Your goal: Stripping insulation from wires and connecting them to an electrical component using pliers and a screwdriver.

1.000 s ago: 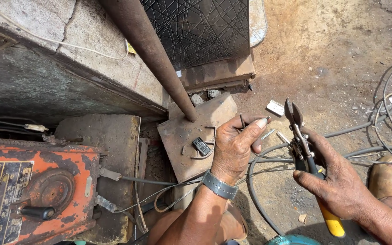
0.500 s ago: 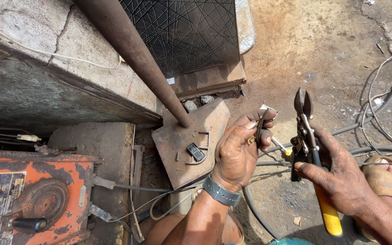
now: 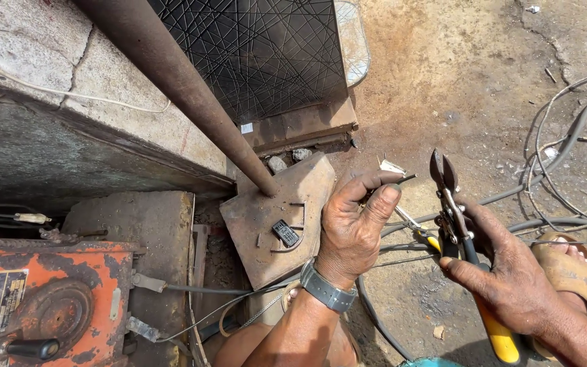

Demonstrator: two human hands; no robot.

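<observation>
Your left hand [image 3: 351, 224] pinches a thin dark metal rod [image 3: 405, 179] between thumb and forefinger, its free end poking out to the right, lying roughly level and pointing toward the snips [image 3: 458, 231]. Your right hand [image 3: 507, 278] is closed around the yellow handles of those snips, which stand nearly upright, the dark blades at the far end parted a little, just right of the rod's tip and not touching it. Your right hand is the nearer one; your left wrist is bent back over the rusty steel plate [image 3: 266, 217], beside the leaning pipe [image 3: 191, 88].
</observation>
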